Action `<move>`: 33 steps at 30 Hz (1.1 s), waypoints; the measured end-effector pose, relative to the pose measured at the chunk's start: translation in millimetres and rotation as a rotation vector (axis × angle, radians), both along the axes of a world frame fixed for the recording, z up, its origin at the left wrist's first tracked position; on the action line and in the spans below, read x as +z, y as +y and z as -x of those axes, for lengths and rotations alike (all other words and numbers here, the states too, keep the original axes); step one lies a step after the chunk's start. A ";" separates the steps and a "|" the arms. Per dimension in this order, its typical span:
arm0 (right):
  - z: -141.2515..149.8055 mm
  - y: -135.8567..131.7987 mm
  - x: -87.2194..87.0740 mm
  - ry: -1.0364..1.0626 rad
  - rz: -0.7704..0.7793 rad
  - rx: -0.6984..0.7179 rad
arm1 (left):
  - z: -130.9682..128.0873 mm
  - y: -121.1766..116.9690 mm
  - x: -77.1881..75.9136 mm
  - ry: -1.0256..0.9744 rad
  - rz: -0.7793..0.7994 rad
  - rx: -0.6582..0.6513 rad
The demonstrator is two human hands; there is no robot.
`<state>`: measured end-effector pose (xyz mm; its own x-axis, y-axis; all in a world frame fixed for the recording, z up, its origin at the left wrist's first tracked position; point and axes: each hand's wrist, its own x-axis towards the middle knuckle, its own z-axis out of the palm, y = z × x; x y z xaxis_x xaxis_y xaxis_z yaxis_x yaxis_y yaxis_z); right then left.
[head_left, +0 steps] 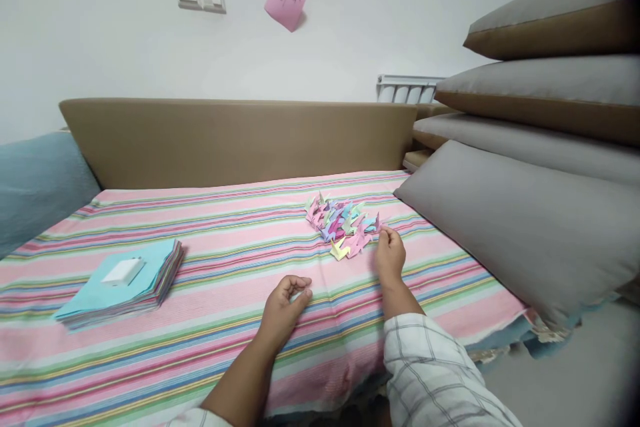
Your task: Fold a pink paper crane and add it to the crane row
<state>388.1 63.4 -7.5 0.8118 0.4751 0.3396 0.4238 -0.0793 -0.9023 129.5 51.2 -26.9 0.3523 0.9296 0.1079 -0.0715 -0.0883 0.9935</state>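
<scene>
A pile of small folded paper cranes (pixel 340 217) in pink, purple, blue, green and yellow lies on the striped cloth. My right hand (pixel 391 253) is at the pile's right edge, thumb and fingers pinched on what looks like a pink paper crane (pixel 378 221); the fingers partly cover it. In front of the pile and to its left, my left hand (pixel 287 307) hovers low over the cloth. Its fingers are loosely curled, with a gap between thumb and fingertips and nothing in them.
At left, a stack of coloured paper sheets (pixel 155 260) carries a small white box-like object (pixel 123 271). Grey-and-brown cushions (pixel 525 213) are piled on the right. A brown backrest (pixel 240 143) stands behind the striped cloth (pixel 225 307). One pink note (pixel 285 3) hangs on the wall.
</scene>
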 end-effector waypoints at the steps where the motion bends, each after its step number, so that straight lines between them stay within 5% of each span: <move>1: 5.6 -0.6 4.5 -0.003 -0.038 -0.006 | 0.0 -0.5 0.6 -0.008 0.005 0.001; 4: 33.1 -5.2 19.1 -0.035 -0.260 0.051 | 2.4 -2.4 5.1 -0.029 0.019 0.019; 7: 70.4 -15.0 27.8 -0.154 -0.295 0.277 | 12.7 -2.6 15.3 -0.006 -0.015 0.044; 11: 111.1 -29.5 22.4 -0.439 -0.071 0.849 | 47.8 6.8 37.2 0.196 -0.180 0.132; 15: 132.3 -37.0 6.2 -0.620 0.172 1.182 | 107.6 24.5 58.5 0.454 -0.374 0.442; 20: 143.7 -41.2 -3.9 -0.649 0.333 1.271 | 191.3 39.0 73.0 0.838 -0.236 0.866; 22: 145.5 -41.7 -5.1 -0.630 0.384 1.267 | 217.8 40.2 74.3 0.891 -0.188 0.940; 26: 147.4 -39.5 -9.6 -0.603 0.412 1.274 | 247.3 39.3 71.3 0.974 -0.102 0.959; 33: 152.9 -32.3 -16.8 -0.606 0.413 1.261 | 248.4 39.4 70.3 1.204 -0.115 0.897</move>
